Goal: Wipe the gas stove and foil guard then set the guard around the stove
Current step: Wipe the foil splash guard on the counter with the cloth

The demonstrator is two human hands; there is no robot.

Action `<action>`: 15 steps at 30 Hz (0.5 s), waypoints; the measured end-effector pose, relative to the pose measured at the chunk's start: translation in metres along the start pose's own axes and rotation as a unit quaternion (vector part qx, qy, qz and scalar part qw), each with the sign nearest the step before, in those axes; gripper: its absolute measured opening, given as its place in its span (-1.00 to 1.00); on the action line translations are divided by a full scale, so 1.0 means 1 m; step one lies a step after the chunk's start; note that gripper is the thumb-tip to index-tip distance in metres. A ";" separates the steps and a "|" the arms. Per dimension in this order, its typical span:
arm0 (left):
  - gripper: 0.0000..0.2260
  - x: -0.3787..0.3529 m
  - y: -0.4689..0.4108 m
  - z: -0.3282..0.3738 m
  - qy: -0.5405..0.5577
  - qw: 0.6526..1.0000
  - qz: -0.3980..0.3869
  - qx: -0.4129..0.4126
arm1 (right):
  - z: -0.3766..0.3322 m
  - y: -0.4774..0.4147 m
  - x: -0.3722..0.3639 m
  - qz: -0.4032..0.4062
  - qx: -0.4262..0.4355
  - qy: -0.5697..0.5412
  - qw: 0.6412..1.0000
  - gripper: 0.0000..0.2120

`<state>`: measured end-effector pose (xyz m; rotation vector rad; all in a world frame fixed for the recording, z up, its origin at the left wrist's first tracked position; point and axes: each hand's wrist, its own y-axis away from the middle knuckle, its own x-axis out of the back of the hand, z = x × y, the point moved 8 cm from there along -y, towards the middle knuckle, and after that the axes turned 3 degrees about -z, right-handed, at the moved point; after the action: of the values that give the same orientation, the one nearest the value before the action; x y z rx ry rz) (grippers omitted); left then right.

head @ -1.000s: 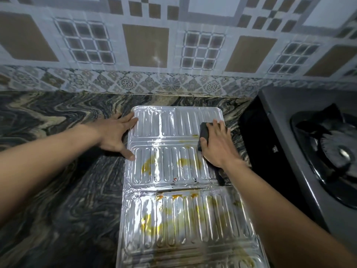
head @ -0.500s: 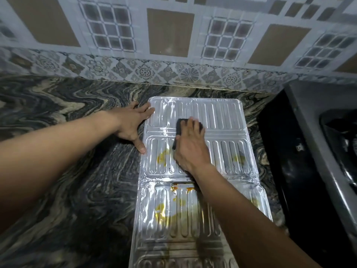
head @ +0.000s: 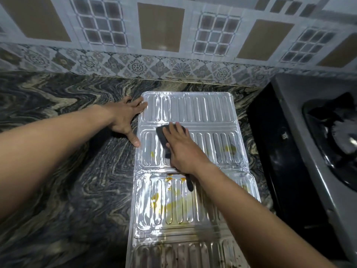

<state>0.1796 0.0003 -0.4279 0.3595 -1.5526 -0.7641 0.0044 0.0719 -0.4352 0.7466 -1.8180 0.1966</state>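
Note:
A ribbed silver foil guard (head: 204, 111) lies flat on the dark marbled counter (head: 63, 200), unfolded toward me, with yellow-orange stains on its middle and near panels. My right hand (head: 181, 147) presses a dark cloth (head: 161, 136) onto the second panel, left of centre. A strip of the cloth trails out from under my wrist. My left hand (head: 125, 118) rests flat with fingers spread on the counter, touching the guard's far left edge. The grey gas stove (head: 316, 144) with a black burner stands at the right.
A patterned tile wall (head: 173, 45) runs along the back of the counter. The stove's black side (head: 278, 157) stands close beside the guard's right edge. Bare marbled counter stretches to the left of the guard.
My right hand slid the cloth leftward across the guard, from its right side to left of centre. Stains at the panel's right side came into view. My left hand stayed at the left edge.

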 end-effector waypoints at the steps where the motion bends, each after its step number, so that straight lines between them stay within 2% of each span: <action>1: 0.42 0.000 0.001 0.000 0.001 1.000 0.001 0.001 | 0.014 0.002 0.006 0.004 -0.025 -0.009 1.000 -0.34; 6: 0.43 0.001 0.004 0.003 0.006 1.000 0.000 0.006 | 0.099 0.032 0.027 0.050 -0.140 -0.005 0.989 -0.32; 9: 0.42 0.004 0.009 0.006 0.001 1.000 0.013 0.003 | 0.129 0.056 0.036 0.077 -0.201 -0.026 0.976 -0.37; 11: 0.35 0.006 0.015 0.011 -0.025 0.999 0.040 -0.007 | 0.134 0.067 0.038 0.087 -0.223 -0.054 0.970 -0.38; 13: 0.18 0.005 0.025 0.019 -0.059 0.995 0.070 -0.026 | 0.133 0.071 0.036 0.084 -0.230 -0.057 0.968 -0.44; 15: 0.07 -0.004 0.035 0.025 -0.058 0.995 0.071 -0.039 | 0.132 0.071 0.036 0.077 -0.234 -0.046 0.968 -0.47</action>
<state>0.1634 0.0342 -0.4076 0.1481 -1.6329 -0.7420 -0.1483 0.0510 -0.4379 0.2852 -1.9112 -0.1672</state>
